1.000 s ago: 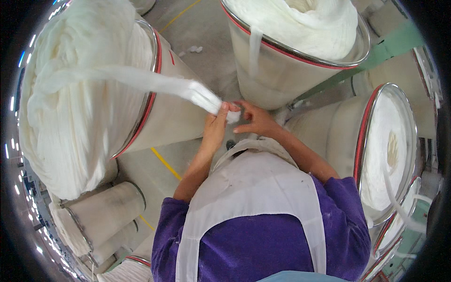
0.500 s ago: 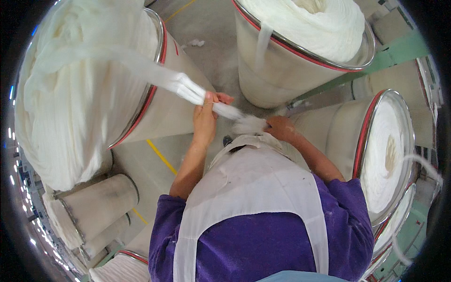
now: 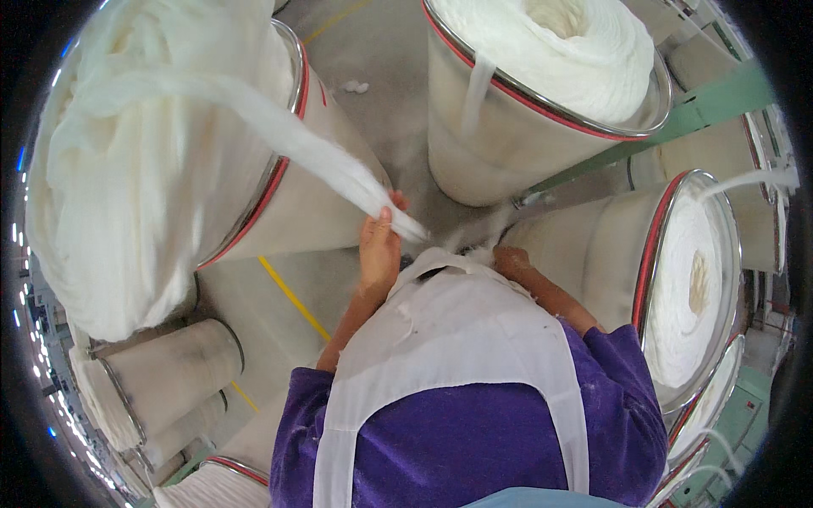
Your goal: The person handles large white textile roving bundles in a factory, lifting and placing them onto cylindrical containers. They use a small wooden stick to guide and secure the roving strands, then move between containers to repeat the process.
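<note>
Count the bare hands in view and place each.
2: the left hand on the white strip, the right hand at a blurred tuft beside the apron. No others show.

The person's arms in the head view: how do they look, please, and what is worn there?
Short purple sleeves cover the upper arms; the forearms are bare. The left grip and right grip wear no gloves, and no watch or bracelet shows. A white apron goes over the purple shirt.
</note>
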`<state>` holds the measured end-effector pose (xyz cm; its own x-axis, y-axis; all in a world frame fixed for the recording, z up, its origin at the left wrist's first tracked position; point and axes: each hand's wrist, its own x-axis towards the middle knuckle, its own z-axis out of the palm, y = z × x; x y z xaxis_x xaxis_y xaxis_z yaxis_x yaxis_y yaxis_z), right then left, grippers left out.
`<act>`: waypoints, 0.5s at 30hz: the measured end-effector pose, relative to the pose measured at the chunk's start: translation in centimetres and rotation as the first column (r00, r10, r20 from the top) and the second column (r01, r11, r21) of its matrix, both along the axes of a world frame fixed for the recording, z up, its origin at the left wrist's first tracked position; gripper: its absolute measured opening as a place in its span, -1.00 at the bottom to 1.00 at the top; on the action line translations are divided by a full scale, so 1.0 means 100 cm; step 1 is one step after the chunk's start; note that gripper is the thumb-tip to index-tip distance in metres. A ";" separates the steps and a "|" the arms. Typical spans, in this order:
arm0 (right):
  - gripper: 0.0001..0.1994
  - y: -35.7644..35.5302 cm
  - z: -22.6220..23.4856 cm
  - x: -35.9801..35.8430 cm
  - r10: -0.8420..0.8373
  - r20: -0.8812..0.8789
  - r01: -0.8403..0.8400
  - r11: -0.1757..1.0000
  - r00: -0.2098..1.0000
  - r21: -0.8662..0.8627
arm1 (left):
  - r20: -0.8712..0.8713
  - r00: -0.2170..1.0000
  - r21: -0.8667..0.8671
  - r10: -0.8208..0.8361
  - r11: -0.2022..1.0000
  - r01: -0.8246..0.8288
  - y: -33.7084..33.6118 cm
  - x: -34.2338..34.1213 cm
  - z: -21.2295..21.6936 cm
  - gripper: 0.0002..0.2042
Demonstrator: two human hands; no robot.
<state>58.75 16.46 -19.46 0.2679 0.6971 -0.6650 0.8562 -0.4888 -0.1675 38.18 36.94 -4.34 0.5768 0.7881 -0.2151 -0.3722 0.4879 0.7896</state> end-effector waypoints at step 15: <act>-0.72 0.207 0.231 0.037 0.153 0.936 -0.731 0.668 0.318 0.139 | -0.446 0.848 0.109 -0.286 0.923 0.369 -0.021 -0.019 -0.043 -0.64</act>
<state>62.49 37.16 3.59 -0.0228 0.9910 0.1318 0.7309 -0.0734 0.6785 36.24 34.79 -8.64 0.6977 0.6177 -0.3629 0.1650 0.3543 0.9205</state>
